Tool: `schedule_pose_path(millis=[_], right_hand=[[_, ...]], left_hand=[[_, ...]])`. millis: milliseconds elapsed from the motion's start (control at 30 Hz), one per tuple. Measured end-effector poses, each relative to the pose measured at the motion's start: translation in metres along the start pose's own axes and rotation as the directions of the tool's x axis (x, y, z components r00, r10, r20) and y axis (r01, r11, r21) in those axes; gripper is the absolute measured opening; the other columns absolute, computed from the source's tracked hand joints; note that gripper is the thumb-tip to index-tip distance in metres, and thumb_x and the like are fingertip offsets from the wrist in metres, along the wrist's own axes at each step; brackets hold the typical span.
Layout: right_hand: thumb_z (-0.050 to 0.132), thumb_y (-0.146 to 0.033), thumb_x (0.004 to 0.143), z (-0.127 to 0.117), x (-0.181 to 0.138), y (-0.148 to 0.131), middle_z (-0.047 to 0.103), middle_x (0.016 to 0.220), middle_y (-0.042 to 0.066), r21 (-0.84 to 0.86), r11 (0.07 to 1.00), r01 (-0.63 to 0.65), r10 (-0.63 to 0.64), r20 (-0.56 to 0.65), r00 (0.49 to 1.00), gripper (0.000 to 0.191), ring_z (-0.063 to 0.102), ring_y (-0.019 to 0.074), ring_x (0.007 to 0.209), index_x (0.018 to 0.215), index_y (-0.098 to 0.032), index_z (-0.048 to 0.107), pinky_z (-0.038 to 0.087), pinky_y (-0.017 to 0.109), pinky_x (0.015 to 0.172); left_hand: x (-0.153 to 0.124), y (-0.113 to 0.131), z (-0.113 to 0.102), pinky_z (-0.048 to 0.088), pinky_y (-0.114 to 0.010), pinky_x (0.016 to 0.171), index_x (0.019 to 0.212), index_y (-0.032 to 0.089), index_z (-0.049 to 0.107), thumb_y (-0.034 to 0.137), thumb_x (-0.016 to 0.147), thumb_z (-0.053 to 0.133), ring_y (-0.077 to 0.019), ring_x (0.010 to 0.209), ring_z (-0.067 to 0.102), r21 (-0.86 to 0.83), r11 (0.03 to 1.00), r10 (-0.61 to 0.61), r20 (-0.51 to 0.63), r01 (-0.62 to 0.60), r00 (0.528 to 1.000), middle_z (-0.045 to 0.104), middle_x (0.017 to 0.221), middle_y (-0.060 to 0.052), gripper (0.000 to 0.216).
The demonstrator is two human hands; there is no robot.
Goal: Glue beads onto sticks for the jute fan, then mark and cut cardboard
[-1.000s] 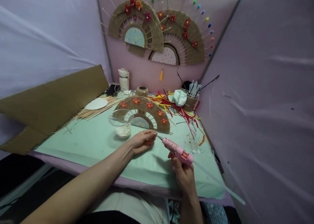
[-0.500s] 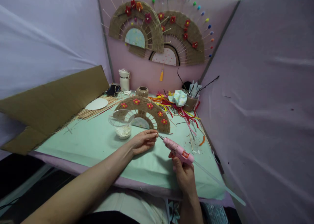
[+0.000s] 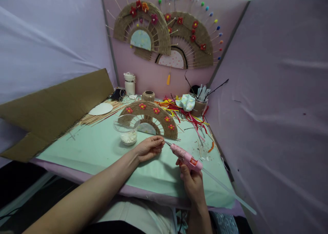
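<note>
My right hand (image 3: 192, 184) is wrapped round the handle of a pink hot glue gun (image 3: 186, 157), with a long clear glue stick (image 3: 228, 189) sticking out of its back. The gun's metal nozzle points left and meets the fingertips of my left hand (image 3: 150, 148). Those fingers are pinched together on something too small to make out. Just beyond lies a twine-wrapped half-round fan (image 3: 164, 124) with several red flowers along its arc. Left of it, a clear plastic cup (image 3: 128, 137) holds small white pieces.
Brown cardboard (image 3: 58, 107) leans along the left side, beside thin sticks and a white oval (image 3: 100, 108). At the back stand a white bottle (image 3: 130, 84), a twine roll (image 3: 148, 96) and a cup of glue sticks (image 3: 200, 107). Coloured pipe cleaners (image 3: 174, 105) lie nearby.
Almost nothing differs. My left fingertips have shifted very slightly left at the nozzle, while the glue gun stays in place.
</note>
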State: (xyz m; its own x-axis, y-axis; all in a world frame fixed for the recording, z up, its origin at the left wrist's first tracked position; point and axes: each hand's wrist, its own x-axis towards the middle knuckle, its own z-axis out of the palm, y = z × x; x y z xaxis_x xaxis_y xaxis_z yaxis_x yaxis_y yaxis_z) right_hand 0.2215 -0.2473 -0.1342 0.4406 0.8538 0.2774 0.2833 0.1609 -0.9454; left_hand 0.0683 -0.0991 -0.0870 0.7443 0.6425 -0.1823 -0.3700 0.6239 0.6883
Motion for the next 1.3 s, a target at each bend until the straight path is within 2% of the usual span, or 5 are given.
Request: schedule_pose_path(millis=[433,667,967,1300], right_hand=[[0.054,-0.052,0.086,0.0005,-0.0003,-0.0017,0.067,0.074,0.007,-0.013,1.000,-0.017,0.017,-0.006,1.000,0.041,0.056,0.0165,0.059,0.086,-0.015,0.071,0.044,0.025,0.051],[0.053,-0.051,0.088,0.0014,-0.0001,-0.0020,0.068,0.077,0.008,-0.025,1.000,0.014,-0.014,0.005,1.000,0.041,0.056,0.0163,0.060,0.085,-0.015,0.071,0.044,0.025,0.052],[0.052,-0.052,0.088,0.0027,0.0014,-0.0074,0.064,0.068,0.005,-0.039,0.999,0.036,-0.036,-0.002,0.999,0.041,0.053,0.0162,0.056,0.080,-0.015,0.069,0.043,0.026,0.051],[0.051,-0.053,0.089,0.0034,0.0009,-0.0071,0.064,0.067,0.005,-0.056,0.998,0.040,-0.040,-0.006,0.999,0.043,0.054,0.0171,0.058,0.079,-0.014,0.069,0.043,0.027,0.052]], left_hand=[[0.0004,-0.0016,0.0051,0.026,-0.014,0.045,0.067,0.009,0.066,0.028,0.049,0.092,-0.0029,0.049,0.040,0.080,0.996,0.030,-0.073,-0.024,0.997,0.059,0.059,-0.003,0.037],[0.0003,-0.0025,0.0048,0.024,-0.015,0.045,0.067,0.009,0.066,0.030,0.050,0.092,-0.0031,0.048,0.039,0.118,0.992,0.055,-0.073,-0.046,0.996,0.057,0.057,-0.002,0.038],[0.0014,-0.0038,0.0036,0.025,-0.017,0.046,0.066,0.009,0.067,0.032,0.048,0.092,-0.0036,0.049,0.040,0.156,0.986,0.084,-0.101,-0.067,0.991,0.057,0.058,-0.001,0.039],[0.0015,-0.0046,0.0021,0.026,-0.018,0.047,0.065,0.009,0.066,0.033,0.048,0.092,-0.0045,0.050,0.042,0.170,0.983,0.086,-0.109,-0.067,0.990,0.059,0.059,-0.002,0.038]])
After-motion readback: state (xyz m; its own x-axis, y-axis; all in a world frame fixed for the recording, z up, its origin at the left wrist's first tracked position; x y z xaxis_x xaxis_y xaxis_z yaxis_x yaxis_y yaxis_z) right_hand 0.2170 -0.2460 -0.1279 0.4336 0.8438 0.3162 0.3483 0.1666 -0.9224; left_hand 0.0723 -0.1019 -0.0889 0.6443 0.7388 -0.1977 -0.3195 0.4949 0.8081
